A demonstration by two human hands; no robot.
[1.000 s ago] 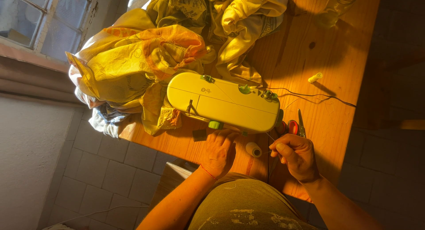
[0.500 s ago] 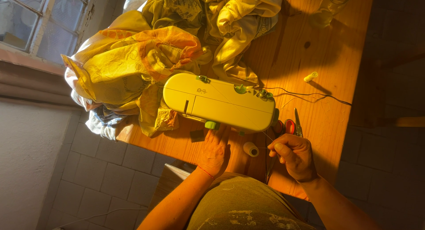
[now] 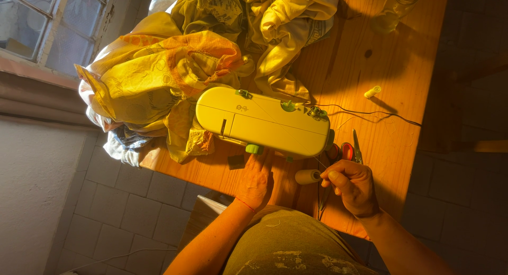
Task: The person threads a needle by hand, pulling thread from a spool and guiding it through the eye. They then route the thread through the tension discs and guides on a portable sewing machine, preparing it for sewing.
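Note:
A pale yellow-green sewing machine (image 3: 264,121) lies on the wooden table (image 3: 370,52). My left hand (image 3: 256,179) rests flat on the table just below the machine, fingertips by its green knob (image 3: 254,148). My right hand (image 3: 352,187) is closed, pinching thin dark thread (image 3: 320,205) that trails down toward my lap. Just left of that hand lies a cream thread spool (image 3: 308,176). Red-handled scissors (image 3: 353,149) lie above my right hand, beside the machine's end.
A heap of yellow and orange cloth (image 3: 169,79) covers the table's left and far side. A small spool (image 3: 372,91) and a thin black cord (image 3: 370,114) lie to the right of the machine. A glass jar (image 3: 394,10) stands at the far edge. A window (image 3: 37,21) is at the left.
The view has drifted slightly. Both hands stay where they were, the right still pinched shut.

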